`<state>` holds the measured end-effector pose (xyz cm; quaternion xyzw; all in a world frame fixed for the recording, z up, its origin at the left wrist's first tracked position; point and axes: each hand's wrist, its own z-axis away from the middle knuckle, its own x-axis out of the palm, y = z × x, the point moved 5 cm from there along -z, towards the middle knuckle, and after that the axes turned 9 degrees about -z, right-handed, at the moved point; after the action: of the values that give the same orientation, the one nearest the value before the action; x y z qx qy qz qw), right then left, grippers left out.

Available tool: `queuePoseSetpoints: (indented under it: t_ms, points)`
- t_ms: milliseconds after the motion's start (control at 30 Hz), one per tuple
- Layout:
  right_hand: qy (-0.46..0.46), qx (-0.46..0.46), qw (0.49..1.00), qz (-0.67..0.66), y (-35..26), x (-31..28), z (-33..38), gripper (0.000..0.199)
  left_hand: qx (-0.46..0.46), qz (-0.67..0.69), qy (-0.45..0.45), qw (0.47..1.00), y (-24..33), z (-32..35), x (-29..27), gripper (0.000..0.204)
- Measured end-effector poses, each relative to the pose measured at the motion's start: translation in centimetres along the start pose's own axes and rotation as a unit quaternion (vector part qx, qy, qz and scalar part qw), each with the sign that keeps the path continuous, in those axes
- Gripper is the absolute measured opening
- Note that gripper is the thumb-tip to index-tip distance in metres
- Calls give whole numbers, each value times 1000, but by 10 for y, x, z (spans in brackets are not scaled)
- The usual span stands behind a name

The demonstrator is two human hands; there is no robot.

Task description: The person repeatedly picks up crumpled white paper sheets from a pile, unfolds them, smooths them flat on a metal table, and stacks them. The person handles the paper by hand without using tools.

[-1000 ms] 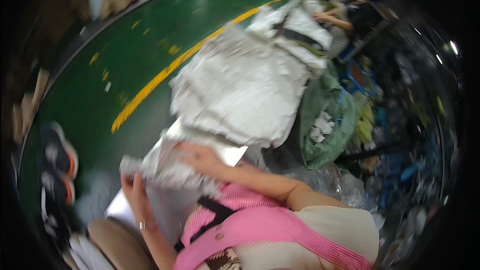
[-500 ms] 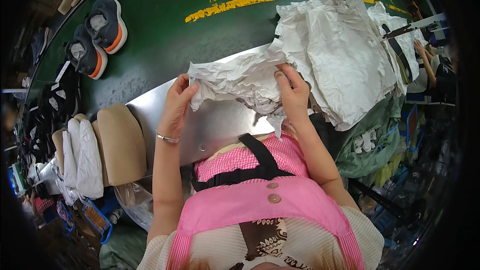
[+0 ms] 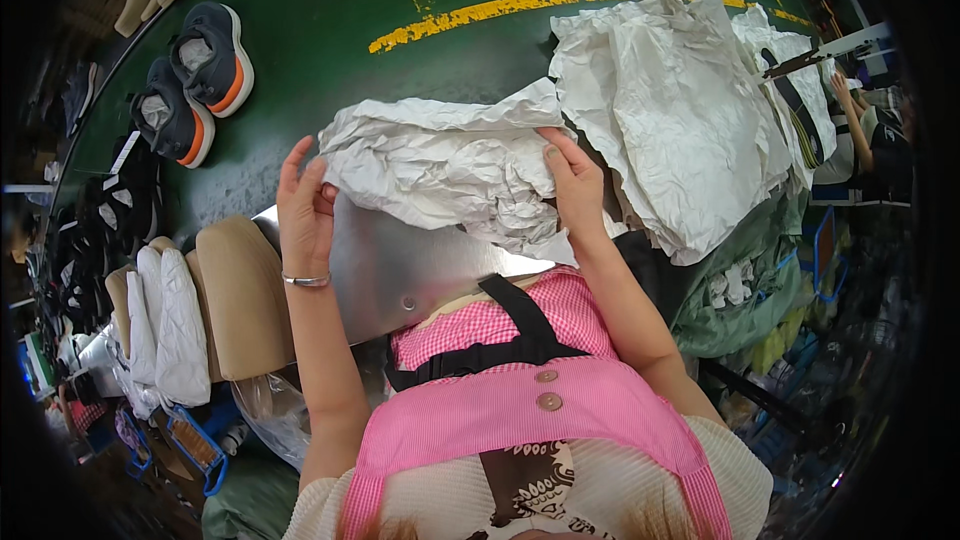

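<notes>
A crumpled sheet of white paper (image 3: 440, 165) is stretched between my two hands above a shiny metal plate (image 3: 380, 260). My left hand (image 3: 306, 210) grips the paper's left end, thumb against its edge and the forefinger raised. At the paper's right end, my right hand (image 3: 575, 185) pinches it between thumb and fingers. Close by on the right lies a stack of wrinkled white paper sheets (image 3: 670, 120).
A pair of dark sneakers (image 3: 235, 85) with orange and white soles stands far left on the green surface (image 3: 330, 50). Nearer left are tan, rounded shapes (image 3: 240, 290) and white paper-wrapped ones (image 3: 182, 330). A green bag (image 3: 730, 305) hangs at right; another person (image 3: 885, 145) works beyond.
My left hand has moved left, drawing the paper out wider and flatter. My right hand has stayed at nearly the same place, keeping its pinch.
</notes>
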<state>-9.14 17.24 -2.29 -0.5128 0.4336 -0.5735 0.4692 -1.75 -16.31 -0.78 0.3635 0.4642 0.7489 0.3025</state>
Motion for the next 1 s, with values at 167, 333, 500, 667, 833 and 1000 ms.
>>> queuePoseSetpoints:
  t_ms: [167, 333, 500, 667, 833, 1000]
  points:
    - [-9, 161, 971, -176, 21, 11, 13, 54, 21, -145, 2, 989, -10, 14, 19, 52]
    - [-96, 242, 937, -233, 28, 44, 48, 58, -131, -160, -91, 974, -60, 17, 50, 49]
    - [-204, 258, 944, 6, 30, 34, 55, 52, -51, 61, -39, 996, -49, 22, 59, 41]
    - [-234, -33, 957, 166, -13, 46, 41, 50, 19, -67, -68, 995, -31, 38, 71, 40]
    - [-240, -41, 945, 218, -23, 80, 36, 44, 40, -88, -127, 987, -24, 59, 98, 28]
    - [-222, -20, 955, 196, -27, 77, 30, 32, 98, -131, -58, 985, -16, 50, 77, 19]
